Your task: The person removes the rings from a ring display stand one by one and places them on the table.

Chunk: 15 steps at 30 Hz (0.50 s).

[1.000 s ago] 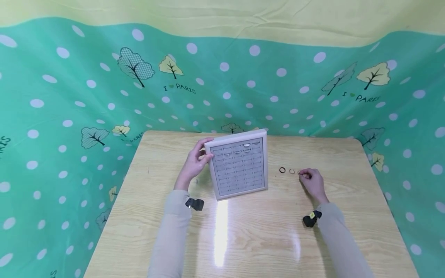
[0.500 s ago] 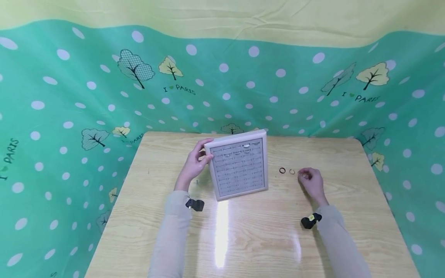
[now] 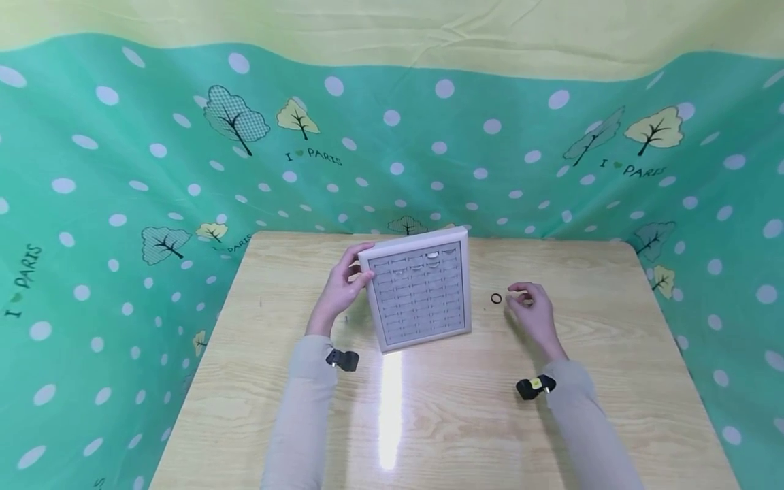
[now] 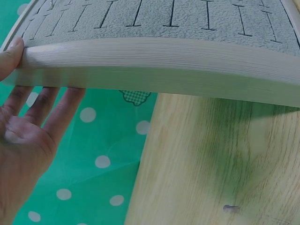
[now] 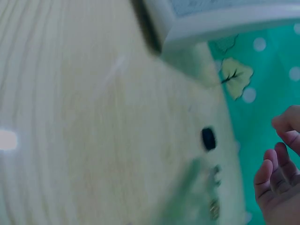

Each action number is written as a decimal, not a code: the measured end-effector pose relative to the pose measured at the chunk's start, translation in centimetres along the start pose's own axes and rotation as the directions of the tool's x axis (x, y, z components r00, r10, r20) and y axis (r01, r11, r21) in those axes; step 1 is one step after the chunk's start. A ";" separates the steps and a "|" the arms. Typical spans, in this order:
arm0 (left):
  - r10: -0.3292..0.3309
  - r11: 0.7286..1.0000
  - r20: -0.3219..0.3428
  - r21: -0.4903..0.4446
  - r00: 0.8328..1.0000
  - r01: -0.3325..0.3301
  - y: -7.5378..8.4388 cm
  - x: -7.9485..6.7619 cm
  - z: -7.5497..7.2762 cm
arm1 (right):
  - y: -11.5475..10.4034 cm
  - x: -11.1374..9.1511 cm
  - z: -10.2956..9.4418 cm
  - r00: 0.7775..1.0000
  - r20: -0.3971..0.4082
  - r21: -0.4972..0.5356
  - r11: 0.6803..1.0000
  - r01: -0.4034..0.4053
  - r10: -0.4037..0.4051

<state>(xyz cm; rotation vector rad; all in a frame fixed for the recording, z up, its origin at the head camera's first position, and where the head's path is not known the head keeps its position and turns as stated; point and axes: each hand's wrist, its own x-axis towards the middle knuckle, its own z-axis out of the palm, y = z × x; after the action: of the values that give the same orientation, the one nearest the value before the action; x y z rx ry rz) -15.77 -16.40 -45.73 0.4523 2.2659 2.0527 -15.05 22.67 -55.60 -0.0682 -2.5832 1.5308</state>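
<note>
A ring display tray (image 3: 419, 292) with a white frame and grey slotted padding stands tilted up on the table. Several rings sit in its upper slots. My left hand (image 3: 339, 289) grips its upper left edge, thumb in front and fingers behind. To the tray's right lies a black ring (image 3: 496, 298). In the right wrist view, two thin rings, a near ring (image 5: 216, 174) and a far ring (image 5: 214, 208), lie in line with it. My right hand (image 3: 535, 313) hovers just right of the black ring, its fingertips apart and nothing visible between them; it hides the thin rings in the head view.
The wooden table (image 3: 453, 408) reaches back to a green dotted curtain (image 3: 367, 156). A small dark speck (image 4: 230, 208) lies on the tabletop left of the tray. Both wrists carry black cameras.
My right hand has moved left from the far right thin ring toward the black ring, and its finger and thumb have parted. The left hand and tray hold still.
</note>
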 end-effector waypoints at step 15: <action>0.005 1.000 0.001 0.007 1.000 -0.005 0.1 0.1 0.0 | -6.6 0.4 1.2 0.972 -0.015 0.130 0.963 0.235 -0.235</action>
<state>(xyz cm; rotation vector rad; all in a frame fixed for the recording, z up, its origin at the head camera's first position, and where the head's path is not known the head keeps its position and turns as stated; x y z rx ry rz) -15.85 -16.33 -45.59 0.4596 2.2749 2.0471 -15.42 18.47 -50.39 0.2445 -2.3810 1.6041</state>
